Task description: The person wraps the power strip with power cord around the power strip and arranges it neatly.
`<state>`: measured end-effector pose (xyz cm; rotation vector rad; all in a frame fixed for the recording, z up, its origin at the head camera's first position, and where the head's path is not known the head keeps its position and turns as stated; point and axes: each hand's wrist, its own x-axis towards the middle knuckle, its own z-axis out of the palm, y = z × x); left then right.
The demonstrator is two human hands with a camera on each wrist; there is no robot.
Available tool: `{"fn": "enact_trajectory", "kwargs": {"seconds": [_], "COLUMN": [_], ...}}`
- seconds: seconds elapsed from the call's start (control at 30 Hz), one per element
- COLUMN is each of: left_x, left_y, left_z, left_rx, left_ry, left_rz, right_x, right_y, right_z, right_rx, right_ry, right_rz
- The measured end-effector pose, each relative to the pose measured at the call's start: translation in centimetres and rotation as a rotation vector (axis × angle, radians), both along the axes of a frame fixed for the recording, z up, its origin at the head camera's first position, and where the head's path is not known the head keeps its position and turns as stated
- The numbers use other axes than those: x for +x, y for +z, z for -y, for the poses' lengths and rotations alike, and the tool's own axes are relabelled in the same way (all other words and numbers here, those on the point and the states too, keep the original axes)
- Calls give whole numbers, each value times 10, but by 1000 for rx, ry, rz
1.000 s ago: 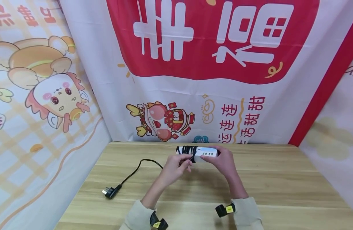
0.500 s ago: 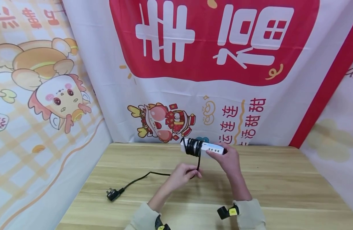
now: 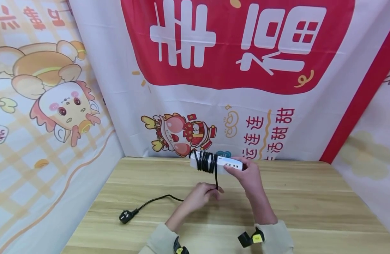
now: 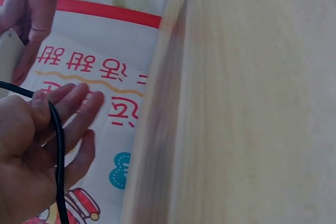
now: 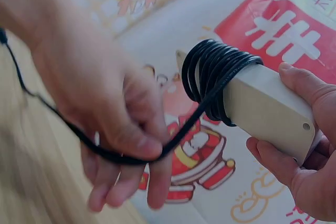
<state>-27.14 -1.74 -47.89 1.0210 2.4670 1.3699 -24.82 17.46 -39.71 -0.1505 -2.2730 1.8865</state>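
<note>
A white power strip [image 3: 225,163] with small ports along its face is held up over the far part of the table. My right hand [image 3: 250,176] grips its right end between thumb and fingers. Several turns of black cord [image 5: 212,77] wrap the strip's other half. The free cord runs down to my left hand [image 3: 201,195], which pinches it between thumb and fingers below the strip. In the left wrist view the cord [image 4: 59,150] crosses the left hand's fingers. Its black plug [image 3: 126,216] lies on the table to the left.
The wooden table [image 3: 309,201] spans the lower part of the head view. A printed cloth [image 3: 169,95] hangs along its back edge, and another patterned cloth [image 3: 39,141] stands at the left. Both wrists wear black straps with small cameras [image 3: 244,240].
My left hand has moved down from the strip, drawing the cord out below it. The strip rose and shifted right, then slid back left. The plug has shifted slightly right and turned.
</note>
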Motion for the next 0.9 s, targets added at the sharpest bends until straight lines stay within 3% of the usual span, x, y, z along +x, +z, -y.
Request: {"fn": "enact_trajectory", "kwargs": {"seconds": [0.33, 0.53, 0.73, 0.9], "left_x": [-14, -26, -38, -42], "left_y": [-15, -18, -19, -23], "left_z": [7, 8, 13, 18], "left_rx": [4, 24, 8, 25], "left_ry": [73, 76, 65, 74], "left_rz": [19, 23, -32, 33], "right_x": [4, 3, 3, 6], "right_y": [5, 2, 3, 5], "right_z": [8, 10, 10, 13], "right_rx": [-21, -51, -72, -54], "right_ry": [43, 98, 133, 161], "right_rz": [33, 50, 45, 36]}}
